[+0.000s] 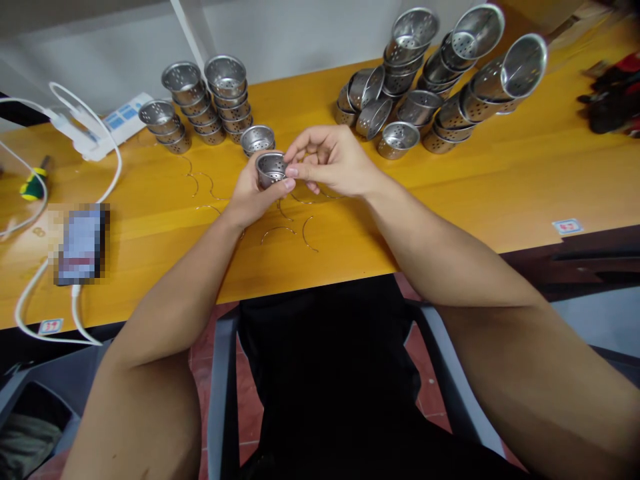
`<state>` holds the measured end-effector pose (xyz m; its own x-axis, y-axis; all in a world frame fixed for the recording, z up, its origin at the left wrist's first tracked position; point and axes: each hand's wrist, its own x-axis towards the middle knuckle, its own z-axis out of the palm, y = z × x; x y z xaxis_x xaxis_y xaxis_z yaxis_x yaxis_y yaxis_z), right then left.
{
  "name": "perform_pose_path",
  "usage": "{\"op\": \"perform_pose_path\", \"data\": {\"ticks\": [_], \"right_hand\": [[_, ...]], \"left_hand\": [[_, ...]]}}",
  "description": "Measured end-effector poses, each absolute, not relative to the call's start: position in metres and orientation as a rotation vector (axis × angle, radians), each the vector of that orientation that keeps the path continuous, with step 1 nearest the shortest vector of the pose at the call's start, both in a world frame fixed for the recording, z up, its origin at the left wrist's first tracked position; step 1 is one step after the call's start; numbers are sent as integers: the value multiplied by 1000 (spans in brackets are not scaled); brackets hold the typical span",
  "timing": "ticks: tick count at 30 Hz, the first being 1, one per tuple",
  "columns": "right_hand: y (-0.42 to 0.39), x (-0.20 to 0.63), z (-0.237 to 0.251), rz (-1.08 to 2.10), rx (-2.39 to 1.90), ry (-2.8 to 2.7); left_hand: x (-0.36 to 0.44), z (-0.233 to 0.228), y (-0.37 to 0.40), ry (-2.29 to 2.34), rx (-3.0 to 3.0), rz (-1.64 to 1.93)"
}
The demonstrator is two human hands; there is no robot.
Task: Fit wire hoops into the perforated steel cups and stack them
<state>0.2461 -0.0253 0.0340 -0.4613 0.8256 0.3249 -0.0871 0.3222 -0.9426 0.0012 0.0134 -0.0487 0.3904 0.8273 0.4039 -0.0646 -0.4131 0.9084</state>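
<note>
My left hand [255, 193] is wrapped round a small perforated metal cup [271, 167], its mouth tilted up toward me. At the cup's right rim, my right hand [325, 160] has thumb and forefinger pinched together; what they grip, if anything, is too small to make out. Several thin curved wires [278, 231] lie on the yellow table below and left of the hands. Just behind the held cup stands another perforated cup [257, 139].
Stacks of perforated cups [227, 93] stand at back left, and taller leaning stacks [465, 100] at back right. On the left are a power strip [115, 127], white cables, a phone [80, 245] and a green-and-yellow screwdriver [34, 185]. The table's front edge runs before me.
</note>
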Motion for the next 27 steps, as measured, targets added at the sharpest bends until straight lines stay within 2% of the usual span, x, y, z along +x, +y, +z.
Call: {"op": "perform_pose_path", "data": {"ticks": [9, 27], "right_hand": [[-22, 244, 32, 1313, -689, -1672], [-34, 249, 50, 1381, -749, -1671]], "left_hand": [[-4, -60, 24, 641, 1932, 1146], [-3, -53, 15, 659, 1997, 1199]]}}
